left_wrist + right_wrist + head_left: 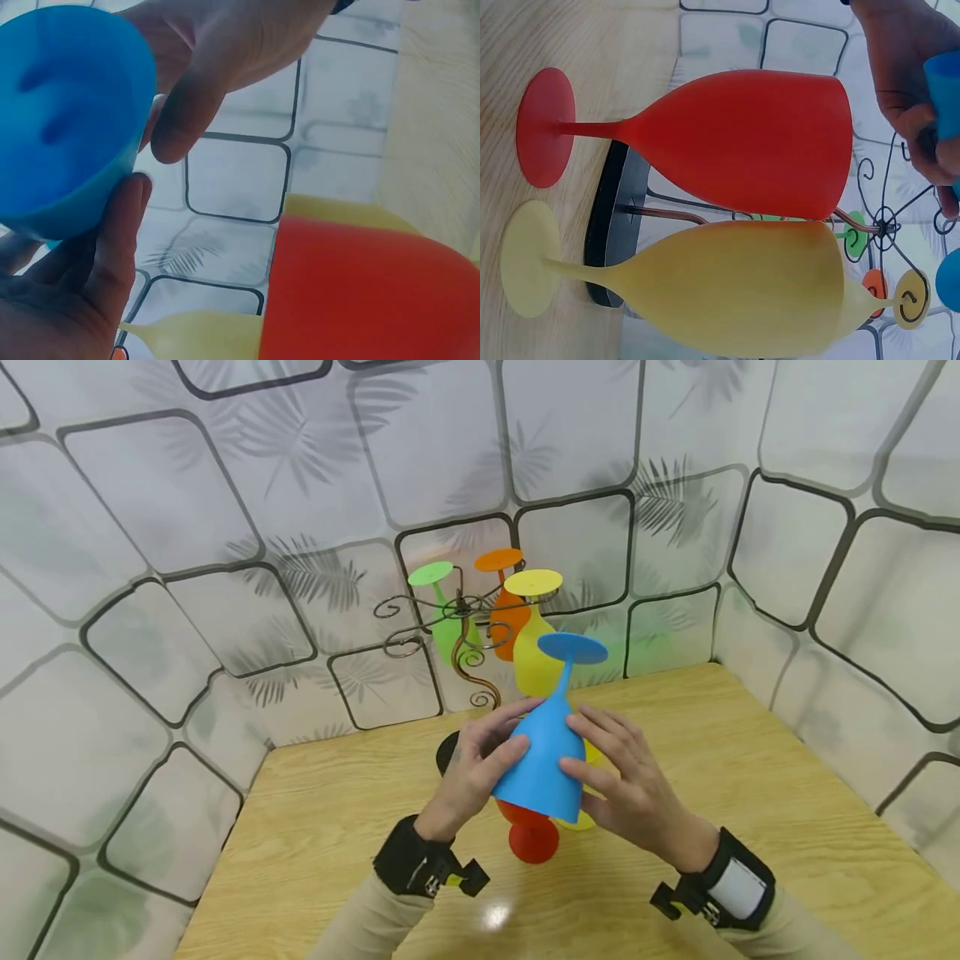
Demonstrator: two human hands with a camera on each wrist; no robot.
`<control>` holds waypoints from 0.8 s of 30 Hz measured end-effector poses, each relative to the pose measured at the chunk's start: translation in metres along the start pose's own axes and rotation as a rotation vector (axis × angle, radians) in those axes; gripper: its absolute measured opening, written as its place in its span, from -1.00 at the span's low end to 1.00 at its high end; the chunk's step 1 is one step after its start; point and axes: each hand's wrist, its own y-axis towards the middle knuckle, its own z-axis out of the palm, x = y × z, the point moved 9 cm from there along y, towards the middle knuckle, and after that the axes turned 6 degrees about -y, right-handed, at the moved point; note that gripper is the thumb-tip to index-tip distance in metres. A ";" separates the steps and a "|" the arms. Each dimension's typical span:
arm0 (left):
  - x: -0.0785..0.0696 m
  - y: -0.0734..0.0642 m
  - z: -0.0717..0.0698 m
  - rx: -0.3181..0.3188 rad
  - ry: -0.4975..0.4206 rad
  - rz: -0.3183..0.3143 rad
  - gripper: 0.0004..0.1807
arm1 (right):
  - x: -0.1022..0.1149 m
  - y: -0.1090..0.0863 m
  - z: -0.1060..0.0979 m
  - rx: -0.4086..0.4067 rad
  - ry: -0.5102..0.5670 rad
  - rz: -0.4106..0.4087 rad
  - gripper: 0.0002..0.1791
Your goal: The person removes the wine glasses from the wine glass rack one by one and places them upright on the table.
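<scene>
A blue plastic goblet [542,756] is held upside down and tilted in mid-air, its round foot [573,647] uppermost. My left hand [468,768] grips the bowl from the left side, thumb along its front. From the right, my right hand [633,785] holds the same bowl with its fingertips. The left wrist view looks into the bowl's open mouth [67,120]. Below the hands, a red goblet [742,142] and a yellow goblet [727,292] stand upright side by side on the table, largely covered by the blue goblet in the head view.
Behind the hands rises a curled metal rack [462,607] on a black base [447,752]. Green [447,631], orange [504,610] and yellow [534,660] goblets hang from it upside down. Patterned walls border the wooden table [322,827] at the back and right.
</scene>
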 end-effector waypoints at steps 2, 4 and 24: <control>0.003 0.000 0.003 0.030 0.009 -0.074 -0.33 | 0.000 0.001 0.000 -0.004 0.005 -0.010 -0.62; 0.007 0.000 0.006 0.060 0.026 -0.148 -0.36 | 0.000 0.001 -0.001 -0.002 0.005 -0.014 -0.61; -0.001 0.020 0.016 0.116 -0.011 -0.067 -0.13 | -0.060 -0.027 -0.011 -0.030 0.114 0.377 -0.12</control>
